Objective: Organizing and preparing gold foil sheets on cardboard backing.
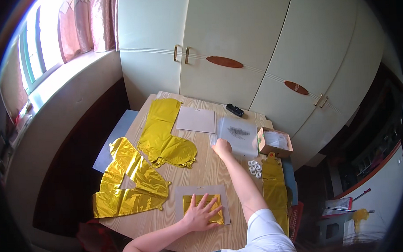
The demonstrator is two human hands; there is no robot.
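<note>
My left hand (201,214) lies flat with fingers spread on a folded gold foil balloon (217,218). Under that balloon is a grey backing card (181,194) near the table's front edge. At the near left corner of a stack of clear plastic bags (248,142), my right hand (221,146) is closed, its fingertips hidden. A flat L-shaped gold foil balloon (162,136) lies at the far left. Closer on the left is a crinkled, angular gold foil balloon (132,184), partly past the table edge. More gold foil balloons (274,190) are laid along the right edge.
Another backing card (196,119) lies at the back beside the bags. A black object (234,110) rests behind them. On the right stand a cardboard box (273,142) with white plastic contents and several small white rolls (255,168). Pale cabinets (233,31) rise behind the wooden table (212,172).
</note>
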